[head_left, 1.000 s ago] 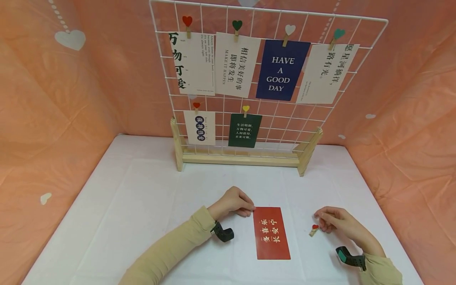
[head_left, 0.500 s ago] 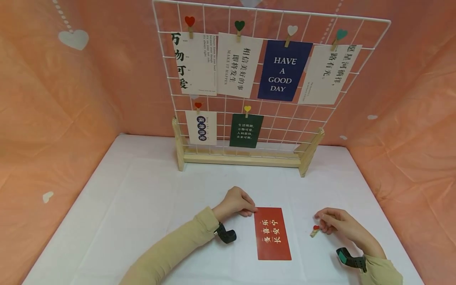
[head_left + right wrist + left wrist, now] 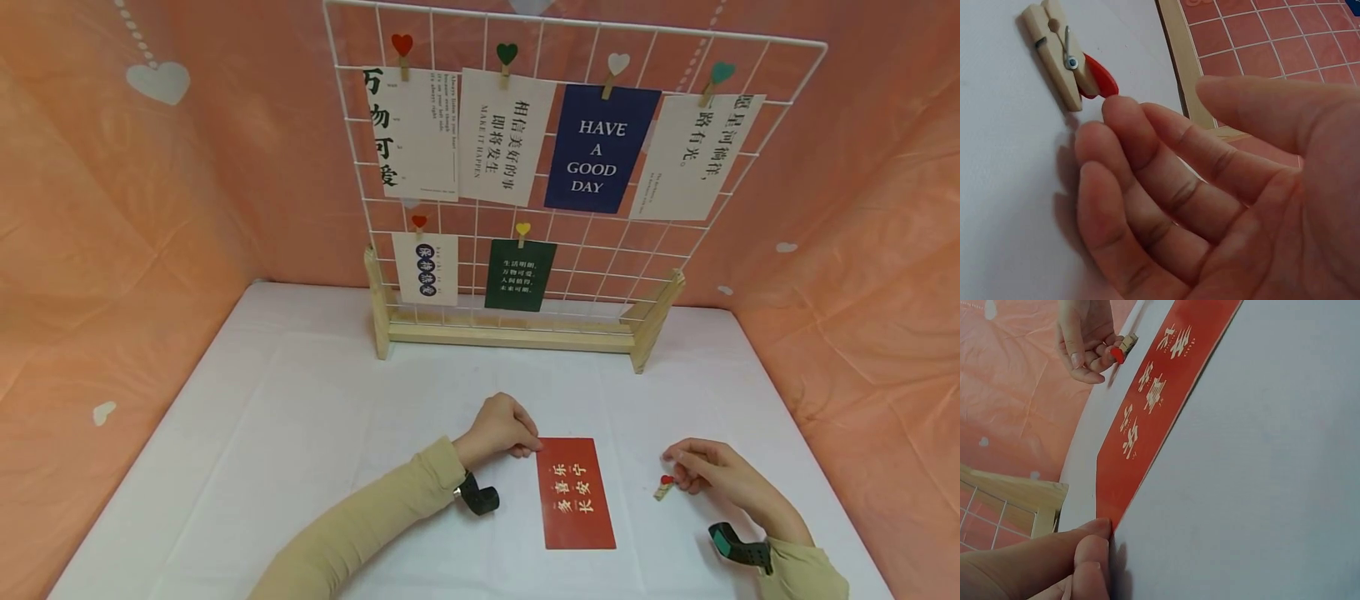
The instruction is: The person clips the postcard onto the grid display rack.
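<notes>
A red card (image 3: 576,493) with pale Chinese characters lies on the white table. My left hand (image 3: 500,427) pinches its upper left corner between thumb and finger; in the left wrist view that card (image 3: 1147,406) stretches away from the fingertips. To the right, a small wooden clothespin (image 3: 663,488) with a red heart rests on the cloth. Beside it is my right hand (image 3: 708,468), fingers loosely bent and thumb apart. The right wrist view puts a fingertip right at the red heart of the clothespin (image 3: 1054,59); whether they touch I cannot tell. Nothing is gripped in that hand.
Behind the hands stands a white wire grid (image 3: 585,225) on a wooden base (image 3: 510,337). Several cards hang there from heart clothespins, among them a blue card (image 3: 602,150) and a green card (image 3: 521,276). Pink-orange cloth (image 3: 112,250) surrounds the table.
The whole head view has shifted slightly, so everything sits a little further right. Both hands keep their places at the card and the clothespin.
</notes>
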A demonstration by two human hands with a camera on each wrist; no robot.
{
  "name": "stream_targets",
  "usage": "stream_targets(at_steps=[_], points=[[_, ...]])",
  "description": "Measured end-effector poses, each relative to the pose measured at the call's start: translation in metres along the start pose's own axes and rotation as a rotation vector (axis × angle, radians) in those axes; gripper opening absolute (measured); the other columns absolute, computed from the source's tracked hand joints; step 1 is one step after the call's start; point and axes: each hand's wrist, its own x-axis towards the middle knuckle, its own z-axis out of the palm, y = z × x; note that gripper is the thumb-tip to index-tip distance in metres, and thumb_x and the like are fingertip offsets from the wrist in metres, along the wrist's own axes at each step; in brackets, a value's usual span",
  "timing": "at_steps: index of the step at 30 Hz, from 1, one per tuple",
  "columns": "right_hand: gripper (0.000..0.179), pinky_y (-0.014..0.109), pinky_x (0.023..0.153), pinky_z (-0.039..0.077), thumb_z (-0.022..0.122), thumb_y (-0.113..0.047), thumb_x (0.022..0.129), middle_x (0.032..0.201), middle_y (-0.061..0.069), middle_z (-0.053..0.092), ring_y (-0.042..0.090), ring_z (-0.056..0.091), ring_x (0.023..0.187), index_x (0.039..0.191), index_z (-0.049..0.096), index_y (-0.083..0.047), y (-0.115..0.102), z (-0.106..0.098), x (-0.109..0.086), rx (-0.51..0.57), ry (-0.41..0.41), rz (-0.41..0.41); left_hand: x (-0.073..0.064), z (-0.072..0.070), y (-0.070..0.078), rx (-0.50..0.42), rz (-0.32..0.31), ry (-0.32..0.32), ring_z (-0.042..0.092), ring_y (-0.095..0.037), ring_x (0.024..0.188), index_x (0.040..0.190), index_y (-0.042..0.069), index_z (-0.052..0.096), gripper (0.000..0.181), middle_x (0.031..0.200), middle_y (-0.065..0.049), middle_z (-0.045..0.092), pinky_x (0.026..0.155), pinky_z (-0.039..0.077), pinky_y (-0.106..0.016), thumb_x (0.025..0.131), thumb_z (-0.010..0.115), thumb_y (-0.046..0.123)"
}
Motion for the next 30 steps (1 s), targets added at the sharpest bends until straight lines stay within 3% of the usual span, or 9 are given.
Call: stream_targets(at_steps=[11,16,22,30], points=[[0.033,0.022,0.055,0.046,0.046,-0.018,0.102,0.083,0.013,0.059,0.018,0.057,0.071,0.114,0.055,0.011,0.000,0.000,-0.003,-0.018,0.004,0.021,-0.002,-0.002,-0.001,-0.013,0.047,-0.001,0.055,-0.011,0.045,0.071,0.002,0.070,0.010,0.057,-0.006,0.063,0.042,0.048,-0.020,0.072,0.079,-0.003],[0.032,0.021,0.053,0.045,0.046,-0.019,0.102,0.084,0.014,0.062,0.018,0.059,0.069,0.112,0.057,0.011,0.000,0.000,-0.005,-0.024,0.001,0.036,-0.004,-0.009,0.006,-0.010,0.077,0.009,0.053,-0.011,0.056,0.076,0.005,0.073,0.008,0.069,-0.002,0.066,0.051,0.047,-0.022,0.073,0.080,0.002],[0.033,0.026,0.054,0.051,0.048,-0.020,0.102,0.086,0.017,0.065,0.022,0.064,0.070,0.110,0.057,0.011,0.000,0.001,-0.005,-0.021,0.001,0.044,-0.001,-0.016,0.010,-0.063,0.033,0.007,0.056,-0.012,0.067,0.078,0.004,0.073,0.008,0.076,-0.003,0.067,0.061,0.051,-0.025,0.074,0.080,0.004],[0.033,0.029,0.056,0.054,0.047,-0.019,0.102,0.086,0.016,0.065,0.022,0.063,0.071,0.110,0.056,0.012,-0.001,0.001,-0.004,0.010,-0.010,0.065,0.001,-0.018,0.013,-0.154,-0.066,-0.017,0.061,-0.016,0.063,0.081,0.002,0.069,0.011,0.073,-0.009,0.067,0.061,0.055,-0.028,0.076,0.079,0.005]])
